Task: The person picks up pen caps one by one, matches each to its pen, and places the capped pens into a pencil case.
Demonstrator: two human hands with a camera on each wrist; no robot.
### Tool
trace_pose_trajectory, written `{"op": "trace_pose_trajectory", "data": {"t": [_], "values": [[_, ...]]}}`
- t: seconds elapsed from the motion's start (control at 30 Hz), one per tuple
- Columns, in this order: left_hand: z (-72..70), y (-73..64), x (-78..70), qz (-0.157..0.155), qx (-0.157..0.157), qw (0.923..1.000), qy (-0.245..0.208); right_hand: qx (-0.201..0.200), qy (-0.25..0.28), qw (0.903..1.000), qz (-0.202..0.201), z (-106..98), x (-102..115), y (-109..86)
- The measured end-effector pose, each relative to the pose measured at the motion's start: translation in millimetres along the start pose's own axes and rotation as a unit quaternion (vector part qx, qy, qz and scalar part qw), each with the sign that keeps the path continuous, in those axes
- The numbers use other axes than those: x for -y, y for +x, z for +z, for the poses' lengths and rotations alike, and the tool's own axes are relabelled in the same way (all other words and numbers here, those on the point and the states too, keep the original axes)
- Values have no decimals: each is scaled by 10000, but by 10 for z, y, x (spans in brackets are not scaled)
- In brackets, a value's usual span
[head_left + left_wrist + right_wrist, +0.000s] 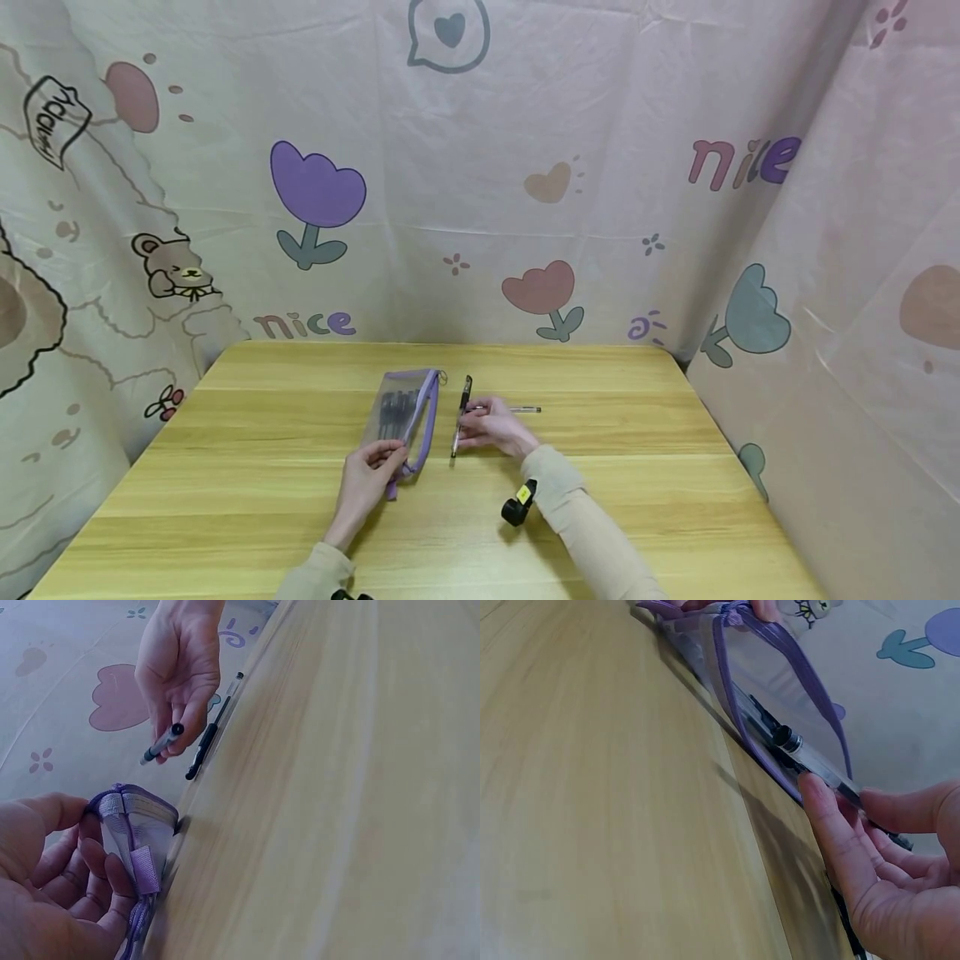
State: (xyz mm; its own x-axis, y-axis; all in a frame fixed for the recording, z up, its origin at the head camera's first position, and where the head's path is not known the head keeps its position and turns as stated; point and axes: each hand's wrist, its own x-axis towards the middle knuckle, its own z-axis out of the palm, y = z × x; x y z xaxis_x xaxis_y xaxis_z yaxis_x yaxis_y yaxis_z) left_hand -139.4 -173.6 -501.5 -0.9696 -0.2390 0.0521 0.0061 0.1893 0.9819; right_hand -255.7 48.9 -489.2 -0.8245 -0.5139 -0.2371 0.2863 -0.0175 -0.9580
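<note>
A clear pencil case (pixel 430 427) with purple zip edging lies on the table, its zipped mouth gaping toward the right. Several dark pens (pixel 397 414) show through its side. My left hand (pixel 367 477) pinches the near end of the case by its edging, close to a purple tab (pixel 145 870). To the right of the mouth, my right hand (pixel 495 427) holds a clear-barrelled pen (pixel 817 761) with black ends between thumb and fingers. A second pen (pixel 528 409) lies on the table behind the right hand, which partly covers it.
The wooden table (pixel 637 500) meets a printed cloth (pixel 450 208) along its back edge, and the cloth also hangs at both sides. A small black camera (pixel 519 503) sits on the right wrist.
</note>
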Motion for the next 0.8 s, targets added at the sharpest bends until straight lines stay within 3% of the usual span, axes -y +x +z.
{"op": "trace_pose_trajectory", "data": {"t": [0.47, 0.8], "values": [[3, 10, -17, 47, -47, 10000, 1, -329, -26, 9990, 284, 324, -11, 222], [-7, -4, -15, 53, -31, 10000, -27, -596, -379, 9968, 386, 484, -22, 368]]}}
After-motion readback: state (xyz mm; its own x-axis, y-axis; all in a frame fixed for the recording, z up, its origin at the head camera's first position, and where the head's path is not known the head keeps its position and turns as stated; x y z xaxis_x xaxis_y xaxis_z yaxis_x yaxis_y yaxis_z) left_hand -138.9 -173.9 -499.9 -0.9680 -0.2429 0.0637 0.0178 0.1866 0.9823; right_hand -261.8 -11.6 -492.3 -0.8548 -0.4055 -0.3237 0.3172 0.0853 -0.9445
